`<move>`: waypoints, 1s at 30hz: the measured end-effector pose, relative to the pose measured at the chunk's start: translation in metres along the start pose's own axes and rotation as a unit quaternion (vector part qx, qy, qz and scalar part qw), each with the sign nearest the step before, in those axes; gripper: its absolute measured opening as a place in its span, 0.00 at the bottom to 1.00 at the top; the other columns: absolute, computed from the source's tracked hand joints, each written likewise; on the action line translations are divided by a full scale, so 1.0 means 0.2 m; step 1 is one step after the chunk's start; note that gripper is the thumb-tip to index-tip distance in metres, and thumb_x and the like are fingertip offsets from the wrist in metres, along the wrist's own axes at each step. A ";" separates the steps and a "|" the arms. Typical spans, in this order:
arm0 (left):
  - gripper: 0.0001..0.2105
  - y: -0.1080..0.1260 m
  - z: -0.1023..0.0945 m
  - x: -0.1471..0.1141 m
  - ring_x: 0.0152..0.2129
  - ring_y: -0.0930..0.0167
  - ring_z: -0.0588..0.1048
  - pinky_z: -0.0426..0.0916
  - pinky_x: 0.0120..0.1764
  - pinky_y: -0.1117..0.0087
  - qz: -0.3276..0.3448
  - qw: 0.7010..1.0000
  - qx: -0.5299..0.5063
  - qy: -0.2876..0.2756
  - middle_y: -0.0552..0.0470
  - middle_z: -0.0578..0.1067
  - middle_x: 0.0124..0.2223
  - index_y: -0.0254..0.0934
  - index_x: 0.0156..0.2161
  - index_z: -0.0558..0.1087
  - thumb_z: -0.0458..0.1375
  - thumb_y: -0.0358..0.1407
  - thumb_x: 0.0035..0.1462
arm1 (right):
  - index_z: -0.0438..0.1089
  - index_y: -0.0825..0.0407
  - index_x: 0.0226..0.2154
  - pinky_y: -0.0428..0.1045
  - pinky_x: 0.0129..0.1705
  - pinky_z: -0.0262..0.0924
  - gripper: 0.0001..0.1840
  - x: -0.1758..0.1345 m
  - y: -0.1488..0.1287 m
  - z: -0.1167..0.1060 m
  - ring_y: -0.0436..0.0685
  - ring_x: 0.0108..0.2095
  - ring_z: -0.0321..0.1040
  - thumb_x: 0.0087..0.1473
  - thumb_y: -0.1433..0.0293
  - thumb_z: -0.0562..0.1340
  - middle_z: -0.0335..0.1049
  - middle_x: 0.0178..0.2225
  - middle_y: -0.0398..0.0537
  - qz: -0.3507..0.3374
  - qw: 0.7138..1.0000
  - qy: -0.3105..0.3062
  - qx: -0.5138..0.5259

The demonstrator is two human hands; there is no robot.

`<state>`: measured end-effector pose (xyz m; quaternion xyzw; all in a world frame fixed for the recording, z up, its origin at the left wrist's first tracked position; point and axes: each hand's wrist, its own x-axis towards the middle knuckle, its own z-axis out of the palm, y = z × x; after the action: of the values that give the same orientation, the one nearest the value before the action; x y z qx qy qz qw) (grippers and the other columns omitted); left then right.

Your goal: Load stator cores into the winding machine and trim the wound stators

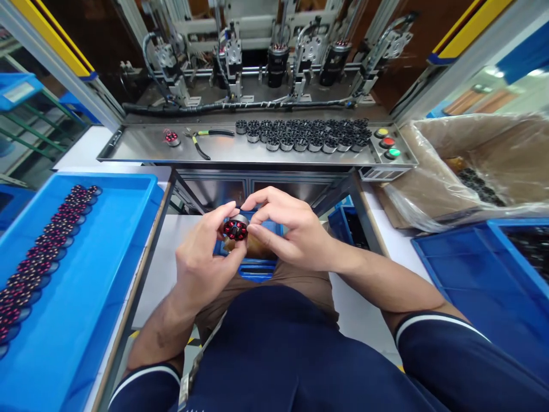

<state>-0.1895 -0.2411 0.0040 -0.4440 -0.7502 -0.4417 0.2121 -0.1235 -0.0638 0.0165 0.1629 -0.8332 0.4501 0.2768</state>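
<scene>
Between my two hands, above my lap, is a small round motor stator (235, 229) with red copper windings and a grey rim. My left hand (206, 252) grips it from the left with thumb and fingers. My right hand (291, 229) is bent in from the right, its thumb and forefinger close together at the stator's right edge; whether they pinch part of it or a fine wire is too small to tell. On the metal ledge ahead lie another wound stator (172, 138) with loose red wire ends and a pair of cutting pliers (201, 137) with black and yellow handles.
Rows of black unwound stators (304, 134) stand on the metal ledge (146, 146), beside several push buttons (388, 142). Winding machine spindles (278, 63) rise behind. A blue tray (98, 257) with wound stators is left; a plastic-lined carton (429, 154) and blue bins (454, 257) are right.
</scene>
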 end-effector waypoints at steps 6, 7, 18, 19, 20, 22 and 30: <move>0.33 -0.03 0.00 -0.03 0.40 0.67 0.81 0.77 0.42 0.67 -0.020 0.996 -0.082 -0.015 0.50 0.81 0.47 0.44 0.60 0.69 0.66 0.23 0.48 | 0.71 0.55 0.30 0.51 0.48 0.65 0.10 0.04 0.02 -0.06 0.53 0.43 0.71 0.62 0.67 0.62 0.73 0.41 0.52 0.085 0.990 -0.052 0.101; 0.33 -0.03 0.01 -0.03 0.40 0.67 0.80 0.77 0.43 0.66 -0.033 0.993 -0.114 -0.020 0.49 0.81 0.48 0.44 0.60 0.69 0.67 0.23 0.48 | 0.71 0.55 0.30 0.51 0.49 0.65 0.11 0.05 0.03 -0.07 0.53 0.43 0.71 0.62 0.67 0.62 0.73 0.42 0.52 0.089 0.989 -0.061 0.105; 0.22 -0.04 -0.03 -0.03 0.44 0.65 0.79 0.76 0.46 0.63 -0.057 0.983 -0.176 -0.016 0.49 0.79 0.47 0.41 0.49 0.78 0.68 0.22 0.47 | 0.72 0.50 0.43 0.61 0.56 0.66 0.15 0.00 0.00 -0.16 0.62 0.55 0.66 0.59 0.57 0.65 0.68 0.52 0.53 -0.051 0.997 -0.018 -0.054; 0.23 -0.04 -0.03 -0.03 0.44 0.65 0.79 0.76 0.46 0.63 -0.059 0.983 -0.171 -0.017 0.49 0.79 0.47 0.41 0.49 0.78 0.68 0.22 0.47 | 0.71 0.49 0.44 0.61 0.57 0.66 0.17 0.00 -0.01 -0.16 0.62 0.57 0.64 0.59 0.56 0.65 0.67 0.53 0.53 -0.077 0.994 -0.032 -0.072; 0.23 -0.04 -0.03 -0.04 0.43 0.65 0.79 0.76 0.46 0.63 -0.058 0.984 -0.168 -0.018 0.49 0.79 0.47 0.42 0.49 0.78 0.68 0.22 0.46 | 0.71 0.49 0.45 0.62 0.57 0.65 0.16 0.01 -0.02 -0.15 0.62 0.58 0.63 0.60 0.56 0.64 0.66 0.55 0.53 -0.097 0.990 -0.050 -0.090; 0.24 -0.04 -0.02 -0.05 0.43 0.65 0.79 0.77 0.45 0.63 -0.062 0.983 -0.172 -0.019 0.49 0.79 0.47 0.42 0.49 0.78 0.68 0.22 0.46 | 0.70 0.50 0.45 0.64 0.60 0.64 0.15 0.02 -0.02 -0.12 0.62 0.61 0.61 0.62 0.56 0.61 0.64 0.56 0.54 -0.129 0.981 -0.075 -0.123; 0.21 -0.06 -0.04 -0.05 0.41 0.68 0.80 0.76 0.36 0.74 -0.158 0.944 -0.289 -0.003 0.49 0.79 0.47 0.42 0.47 0.80 0.69 0.24 0.47 | 0.70 0.48 0.43 0.62 0.64 0.58 0.07 0.01 0.03 -0.05 0.63 0.66 0.55 0.65 0.67 0.57 0.62 0.61 0.48 -0.166 0.964 -0.060 -0.198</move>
<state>-0.1943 -0.2553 -0.0049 -0.3631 -0.6518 -0.6658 0.0001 -0.1246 -0.0532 0.0182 0.2675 -0.8820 0.2129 0.3243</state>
